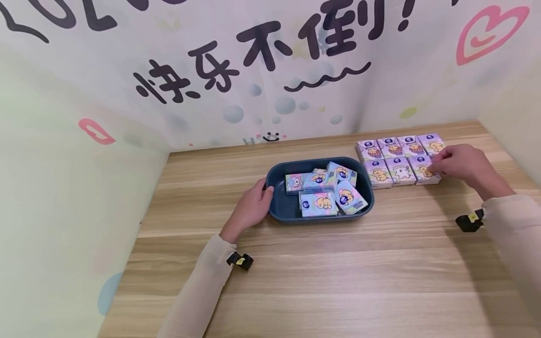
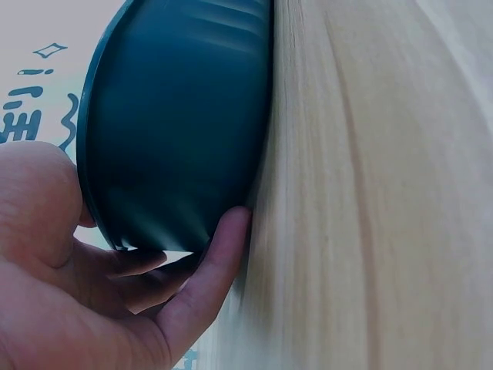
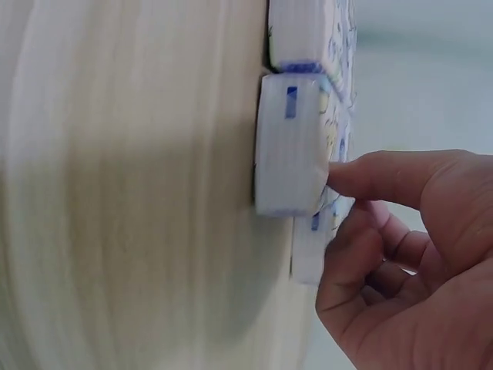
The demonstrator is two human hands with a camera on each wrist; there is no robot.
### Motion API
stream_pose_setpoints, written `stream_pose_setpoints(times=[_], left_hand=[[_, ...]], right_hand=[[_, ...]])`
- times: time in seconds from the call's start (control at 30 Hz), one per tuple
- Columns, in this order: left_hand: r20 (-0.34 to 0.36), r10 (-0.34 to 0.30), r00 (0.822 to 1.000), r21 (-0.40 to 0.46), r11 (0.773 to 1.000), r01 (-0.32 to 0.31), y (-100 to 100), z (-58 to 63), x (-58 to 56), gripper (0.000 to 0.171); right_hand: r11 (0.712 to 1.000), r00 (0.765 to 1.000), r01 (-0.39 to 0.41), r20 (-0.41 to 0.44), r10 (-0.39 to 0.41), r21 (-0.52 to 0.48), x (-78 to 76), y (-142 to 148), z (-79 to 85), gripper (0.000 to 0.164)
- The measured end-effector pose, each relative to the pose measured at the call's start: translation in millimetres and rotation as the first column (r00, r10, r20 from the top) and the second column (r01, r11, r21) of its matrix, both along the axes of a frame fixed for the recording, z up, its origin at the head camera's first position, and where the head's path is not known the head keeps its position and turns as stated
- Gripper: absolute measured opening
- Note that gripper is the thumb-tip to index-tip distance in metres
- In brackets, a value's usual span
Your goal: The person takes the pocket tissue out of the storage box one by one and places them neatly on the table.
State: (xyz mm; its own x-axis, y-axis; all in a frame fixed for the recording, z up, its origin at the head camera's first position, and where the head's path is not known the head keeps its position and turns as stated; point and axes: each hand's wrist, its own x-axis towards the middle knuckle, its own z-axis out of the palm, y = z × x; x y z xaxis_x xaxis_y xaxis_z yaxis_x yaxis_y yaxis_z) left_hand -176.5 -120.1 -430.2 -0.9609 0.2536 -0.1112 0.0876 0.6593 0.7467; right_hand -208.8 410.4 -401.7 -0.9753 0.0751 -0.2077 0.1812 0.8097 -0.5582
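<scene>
My left hand (image 1: 253, 204) grips the left end of a dark blue plastic basin (image 1: 281, 213), thumb at the rim and fingers on its outer wall. In the left wrist view the basin's side (image 2: 177, 116) stands on the table beside the fingers. Several light-blue cartoon tissue packs (image 1: 319, 205) lie jumbled in the basin. On the right, my right hand (image 1: 462, 164) pinches the outer end of a purple tissue pack (image 1: 422, 170), the rightmost of the front row. The right wrist view shows the thumb against the top edge of this pack (image 3: 289, 146).
More purple tissue packs (image 1: 390, 146) lie side by side in two rows, close to the basin's right end. The wood-grain table (image 1: 321, 277) meets a printed cloth backdrop (image 1: 220, 103) at its far edge. Pale panels (image 1: 63, 197) stand at both sides.
</scene>
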Motion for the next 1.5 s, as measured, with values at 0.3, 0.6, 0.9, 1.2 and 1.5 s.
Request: stream_pose_setpoints(times=[0.3,0.6,0.9,1.2,1.5], left_hand=[[-0.001,0.004,1.0,0.002,1.0,-0.004,0.9,-1.6,0.4,0.055],[0.002,0.006,1.0,-0.004,1.0,-0.006,0.6,-1.2,-0.6,0.056],[-0.025,-0.03,0.999,-0.005,1.0,0.03,-3.2,-7.1,-4.5,0.06],[0.002,-0.006,1.0,0.001,1.0,0.006,-0.2,-0.7,-0.8,0.058],[-0.002,-0.008,1.0,0.01,1.0,0.008,0.1,-1.2,-2.1,0.057]], right_hand=[[0.997,0.994,-0.069,-0.088,0.072,0.043,-1.8,-38.3,13.8,0.022],[0.967,0.96,-0.241,-0.125,0.25,0.083,0.3,-102.0,37.2,0.018],[0.905,0.896,-0.412,-0.133,0.423,0.104,19.4,-166.5,56.3,0.013],[0.831,0.828,-0.55,-0.078,0.555,0.079,35.5,-209.6,56.2,0.011],[0.776,0.785,-0.615,0.009,0.62,0.138,33.4,-232.2,49.1,0.014]])
